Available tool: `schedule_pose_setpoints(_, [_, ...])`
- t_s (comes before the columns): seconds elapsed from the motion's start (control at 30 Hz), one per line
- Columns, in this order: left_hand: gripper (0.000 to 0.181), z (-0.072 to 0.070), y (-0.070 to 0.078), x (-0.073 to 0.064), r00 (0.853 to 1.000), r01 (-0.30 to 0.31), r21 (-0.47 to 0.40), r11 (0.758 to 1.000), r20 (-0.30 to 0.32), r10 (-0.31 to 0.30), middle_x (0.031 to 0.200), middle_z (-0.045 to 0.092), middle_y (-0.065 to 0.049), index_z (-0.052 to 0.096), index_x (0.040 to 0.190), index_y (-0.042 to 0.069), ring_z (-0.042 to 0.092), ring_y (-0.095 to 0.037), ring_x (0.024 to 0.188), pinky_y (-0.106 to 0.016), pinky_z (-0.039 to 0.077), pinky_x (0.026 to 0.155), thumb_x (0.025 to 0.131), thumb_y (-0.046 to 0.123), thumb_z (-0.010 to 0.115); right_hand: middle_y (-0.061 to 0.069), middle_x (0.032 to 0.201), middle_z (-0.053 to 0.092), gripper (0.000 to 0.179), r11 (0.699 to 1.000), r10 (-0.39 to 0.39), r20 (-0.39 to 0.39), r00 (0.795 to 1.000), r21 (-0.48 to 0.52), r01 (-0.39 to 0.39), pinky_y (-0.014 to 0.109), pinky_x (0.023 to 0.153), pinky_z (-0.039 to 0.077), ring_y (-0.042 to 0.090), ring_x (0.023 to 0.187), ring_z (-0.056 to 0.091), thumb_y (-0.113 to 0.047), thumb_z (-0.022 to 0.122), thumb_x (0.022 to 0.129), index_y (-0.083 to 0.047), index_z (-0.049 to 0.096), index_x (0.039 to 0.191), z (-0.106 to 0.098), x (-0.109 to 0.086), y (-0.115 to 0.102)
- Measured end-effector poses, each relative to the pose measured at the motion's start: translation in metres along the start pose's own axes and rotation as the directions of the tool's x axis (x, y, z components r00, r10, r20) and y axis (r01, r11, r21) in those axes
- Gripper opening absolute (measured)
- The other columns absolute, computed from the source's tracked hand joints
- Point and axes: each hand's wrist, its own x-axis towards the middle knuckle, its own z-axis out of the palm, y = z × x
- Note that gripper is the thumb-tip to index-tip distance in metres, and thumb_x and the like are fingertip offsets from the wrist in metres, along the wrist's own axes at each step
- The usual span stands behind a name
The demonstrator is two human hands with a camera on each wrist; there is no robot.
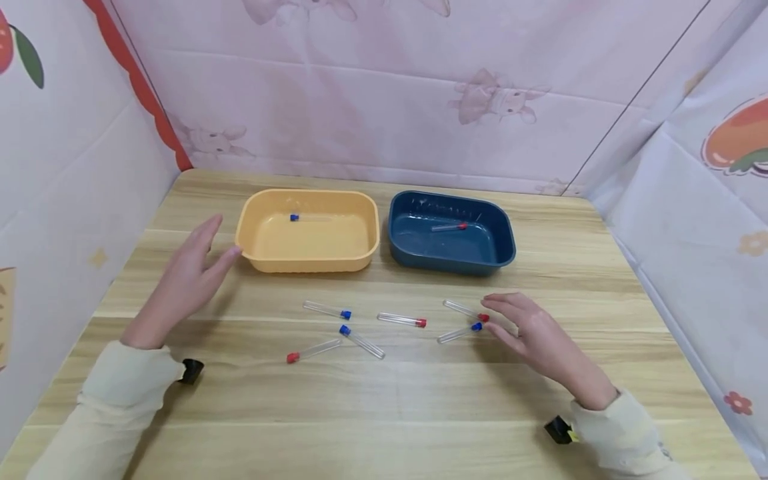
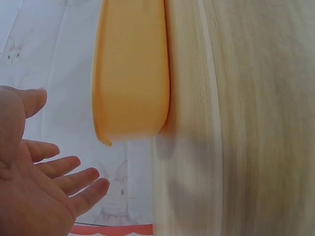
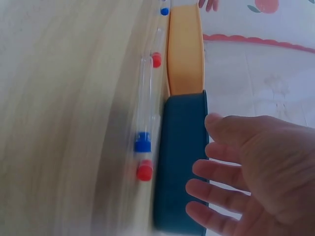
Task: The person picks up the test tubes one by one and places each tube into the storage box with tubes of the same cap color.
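The fingers (image 1: 507, 298) of the right hand (image 1: 543, 337) are extended and loosely spread. They hover at the cap ends of two tubes, a red-capped tube (image 1: 461, 309) and, nearer the person, a blue-capped tube (image 1: 457, 334); the right wrist view shows a gap between hand and caps. These caps lie close together, while the glass ends fan apart toward the left.

The left hand (image 1: 183, 280) is also spread, thumb apart from the rest, beside the left end of a yellow tray (image 1: 309, 265). Its thumb tip overlaps the rim in the head view, but the left wrist view shows space between them.

Between the hands, four more tubes lie on the table (image 1: 390, 413). A middle red-capped tube (image 1: 399, 320) has room on either side. Left of it are an upper blue-capped tube (image 1: 324, 309), a slanting blue-capped tube (image 1: 366, 345) and a lower red-capped tube (image 1: 318, 349), the last two with their glass ends near each other.

Beyond the tubes, a strip of table runs along the front walls of the yellow tray and a navy tray (image 1: 447, 263). A narrow gap parts the trays. One blue cap (image 1: 294, 217) shows inside the yellow tray; one red-capped tube lies inside the navy tray. Behind both, a thin band of table reaches the back edge, where a pink printed cloth (image 1: 372, 120) rises. Wider table runs right of the navy tray, and a broad stretch lies between the two sleeves (image 1: 120, 393).
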Motion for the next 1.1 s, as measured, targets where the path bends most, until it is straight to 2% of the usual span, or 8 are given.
schedule_pose_setpoints(0.13, [0.076, 0.004, 0.001, 0.007, 1.0, 0.019, -0.018, 1.0, -0.003, -0.019, 0.166, 0.021, -0.028, 0.014, 0.165, 0.002, 0.036, -0.056, 0.138, -0.072, 0.033, 0.109, 0.109, 0.036, 0.053, 0.016, 0.126, 0.07, 0.039, 1.0, 0.004, 0.024, 1.0, 0.018, -0.004, 0.051, 0.095, 0.056, 0.031, 0.117, 0.065, -0.012, 0.082, 0.089, 0.001, 0.072, 0.124, 0.004, 0.001, -0.004])
schedule_pose_setpoints(0.23, [0.077, 0.006, -0.001, 0.012, 0.999, 0.04, -0.039, 0.998, 0.003, -0.04, 0.165, 0.022, -0.028, 0.014, 0.165, 0.001, 0.036, -0.054, 0.14, -0.07, 0.036, 0.109, 0.108, 0.036, 0.054, 0.015, 0.126, 0.07, 0.038, 0.999, 0.013, 0.04, 0.999, 0.029, -0.014, 0.05, 0.095, 0.057, 0.03, 0.117, 0.065, -0.013, 0.082, 0.09, 0.001, 0.072, 0.124, 0.009, 0.002, -0.006])
schedule_pose_setpoints(0.4, [0.079, 0.011, -0.005, 0.019, 0.997, 0.07, -0.078, 0.995, 0.021, -0.068, 0.166, 0.019, -0.028, 0.012, 0.164, -0.001, 0.032, -0.051, 0.145, -0.066, 0.037, 0.11, 0.108, 0.036, 0.054, 0.015, 0.125, 0.07, 0.037, 0.999, -0.018, 0.04, 0.999, 0.034, 0.016, 0.049, 0.094, 0.057, 0.029, 0.114, 0.066, -0.011, 0.081, 0.089, 0.001, 0.072, 0.123, 0.016, 0.003, -0.01])
schedule_pose_setpoints(0.6, [0.08, 0.016, -0.009, 0.026, 0.996, 0.087, -0.1, 0.991, 0.029, -0.085, 0.166, 0.018, -0.029, 0.012, 0.164, -0.002, 0.033, -0.051, 0.144, -0.066, 0.038, 0.109, 0.108, 0.035, 0.055, 0.014, 0.122, 0.071, 0.037, 0.997, -0.059, 0.021, 0.998, 0.041, 0.058, 0.046, 0.091, 0.059, 0.027, 0.11, 0.068, -0.008, 0.083, 0.086, 0.001, 0.072, 0.121, 0.025, 0.003, -0.013])
schedule_pose_setpoints(0.87, [0.08, 0.023, -0.009, 0.031, 0.994, 0.109, -0.11, 0.988, 0.043, -0.105, 0.165, 0.017, -0.03, 0.013, 0.162, -0.007, 0.034, -0.051, 0.143, -0.065, 0.039, 0.11, 0.107, 0.033, 0.057, 0.012, 0.117, 0.072, 0.037, 0.998, -0.038, 0.043, 0.998, 0.049, 0.035, 0.041, 0.088, 0.06, 0.024, 0.105, 0.068, -0.002, 0.087, 0.081, -0.001, 0.075, 0.116, 0.033, 0.006, -0.019])
schedule_pose_setpoints(1.1, [0.077, 0.028, -0.009, 0.033, 0.995, 0.096, -0.093, 0.991, 0.042, -0.093, 0.16, 0.027, -0.031, 0.02, 0.162, -0.003, 0.041, -0.045, 0.135, -0.062, 0.042, 0.109, 0.106, 0.033, 0.059, 0.008, 0.114, 0.073, 0.035, 0.999, -0.001, 0.07, 0.998, 0.037, -0.001, 0.037, 0.087, 0.06, 0.021, 0.104, 0.068, -0.001, 0.088, 0.08, -0.004, 0.077, 0.113, 0.037, 0.009, -0.022])
